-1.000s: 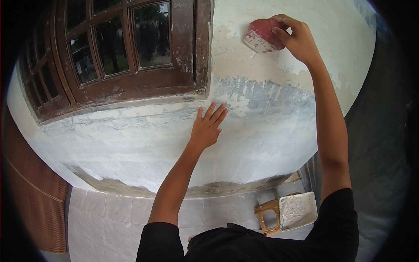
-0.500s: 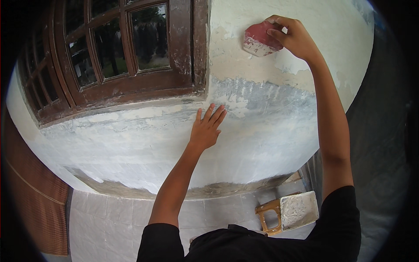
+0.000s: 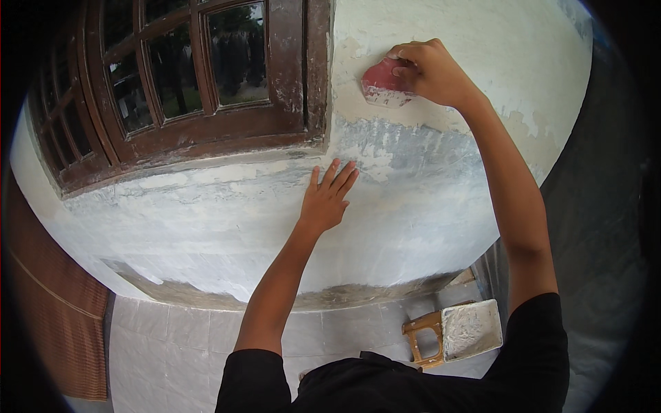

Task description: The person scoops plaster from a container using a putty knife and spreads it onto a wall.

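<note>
My right hand (image 3: 430, 76) grips a red putty scraper (image 3: 380, 88) with a pale, putty-smeared lower edge, held against the cream upper wall (image 3: 475, 48) just right of a brown wooden window (image 3: 282, 103). Fingers spread, my left hand (image 3: 326, 199) rests on the patchy white and grey wall below the window's lower right corner.
Low at the right, a putty-coated white tray (image 3: 471, 330) sits on a yellowish stool (image 3: 423, 334) on grey floor tiles (image 3: 193, 337). A brown woven screen or mat (image 3: 62, 289) lines the left edge, and dark sheeting (image 3: 599, 275) covers the right side.
My right hand and the scraper have moved down and to the left, closer to the window frame. My left hand stays in about the same spot.
</note>
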`<state>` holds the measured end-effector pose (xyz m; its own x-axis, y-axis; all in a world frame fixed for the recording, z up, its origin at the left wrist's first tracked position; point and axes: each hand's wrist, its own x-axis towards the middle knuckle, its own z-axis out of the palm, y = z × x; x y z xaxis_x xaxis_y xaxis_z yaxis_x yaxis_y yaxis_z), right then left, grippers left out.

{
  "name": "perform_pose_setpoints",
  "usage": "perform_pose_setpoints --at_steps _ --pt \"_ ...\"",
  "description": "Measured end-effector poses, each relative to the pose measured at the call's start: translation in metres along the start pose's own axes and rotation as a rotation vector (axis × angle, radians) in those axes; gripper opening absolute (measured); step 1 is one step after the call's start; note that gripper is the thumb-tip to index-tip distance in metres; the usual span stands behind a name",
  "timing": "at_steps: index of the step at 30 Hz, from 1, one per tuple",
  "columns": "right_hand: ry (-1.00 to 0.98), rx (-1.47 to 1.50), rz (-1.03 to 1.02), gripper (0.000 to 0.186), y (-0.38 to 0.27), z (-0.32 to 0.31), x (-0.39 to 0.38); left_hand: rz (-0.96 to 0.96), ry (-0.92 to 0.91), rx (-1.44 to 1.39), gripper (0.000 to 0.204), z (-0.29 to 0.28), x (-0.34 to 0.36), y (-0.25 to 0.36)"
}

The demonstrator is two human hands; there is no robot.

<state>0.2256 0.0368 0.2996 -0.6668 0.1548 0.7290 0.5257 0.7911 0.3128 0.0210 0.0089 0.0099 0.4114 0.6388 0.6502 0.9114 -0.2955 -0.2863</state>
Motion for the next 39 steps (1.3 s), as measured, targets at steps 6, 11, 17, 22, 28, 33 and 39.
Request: perform_pose_setpoints --at_steps 6,11,17,22,28,33,39 --pt "-0.052 0.053 0.153 0.016 -0.008 -0.007 -0.001 -0.005 -0.001 -0.027 0.079 -0.001 -0.001 -0.002" --pt "0.087 -0.046 0.099 0.021 0.012 -0.016 -0.005 -0.003 0.028 -0.038 0.079 -0.001 0.001 0.001" --pt "-0.050 0.098 0.241 0.023 0.013 -0.018 -0.020 0.000 0.016 0.002 0.078 0.000 0.000 -0.001" --pt "-0.003 0.054 0.259 0.022 0.015 -0.030 -0.022 -0.004 -0.015 0.013 0.078 -0.001 0.000 0.000" --pt "0.017 -0.018 0.223 0.020 0.021 -0.025 -0.027 -0.003 -0.019 -0.011 0.077 0.000 -0.001 -0.001" --pt "-0.102 0.083 0.331 0.024 0.011 -0.024 -0.026 -0.029 -0.061 -0.038 0.077 -0.007 -0.001 0.001" --pt "0.007 0.179 0.427 0.024 0.023 -0.028 -0.028 -0.007 -0.054 -0.017 0.077 -0.001 0.000 0.000"
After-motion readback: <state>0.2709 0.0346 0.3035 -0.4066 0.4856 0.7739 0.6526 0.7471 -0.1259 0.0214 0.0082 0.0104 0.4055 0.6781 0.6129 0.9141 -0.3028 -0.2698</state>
